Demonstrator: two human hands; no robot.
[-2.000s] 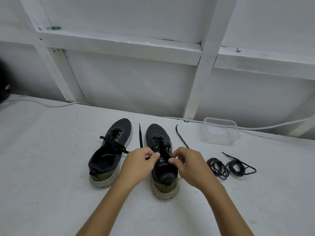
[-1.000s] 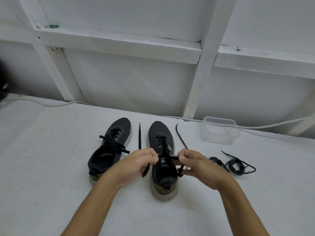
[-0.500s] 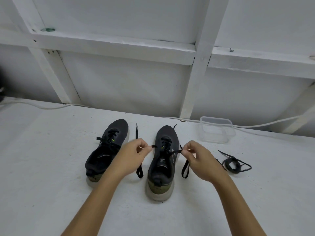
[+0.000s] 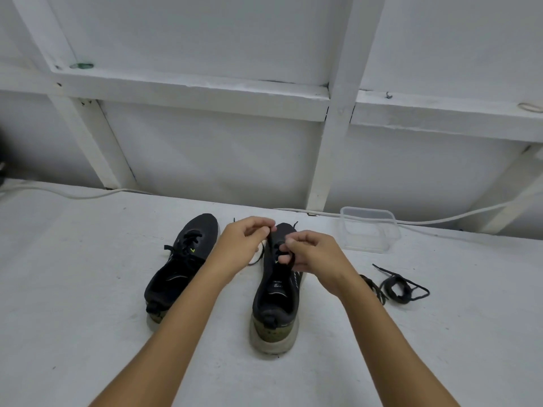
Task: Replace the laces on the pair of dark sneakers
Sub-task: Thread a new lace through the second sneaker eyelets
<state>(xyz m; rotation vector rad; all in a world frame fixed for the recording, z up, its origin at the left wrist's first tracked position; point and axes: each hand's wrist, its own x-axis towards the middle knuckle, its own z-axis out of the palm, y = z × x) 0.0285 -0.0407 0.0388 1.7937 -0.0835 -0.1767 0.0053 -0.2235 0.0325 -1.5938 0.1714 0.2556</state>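
Two dark sneakers stand side by side on the white surface, heels toward me. The left sneaker (image 4: 179, 268) is laced with a black lace. Both my hands are over the front of the right sneaker (image 4: 276, 301). My left hand (image 4: 245, 245) pinches the black lace (image 4: 258, 258) at the shoe's left side, fingers curled. My right hand (image 4: 311, 257) pinches the lace over the lower eyelets. A loop of that lace lies between the shoes. Two coiled black spare laces (image 4: 395, 286) lie to the right, one partly behind my right wrist.
A clear plastic container (image 4: 370, 230) stands at the back right. A white cable (image 4: 88, 193) runs along the foot of the white framed wall. A dark object sits at the far left edge (image 4: 2, 165).
Both hands moved forward from the middle of the right sneaker to its toe-side eyelets and closer together. The lace ends that hung down at both sides are drawn up.
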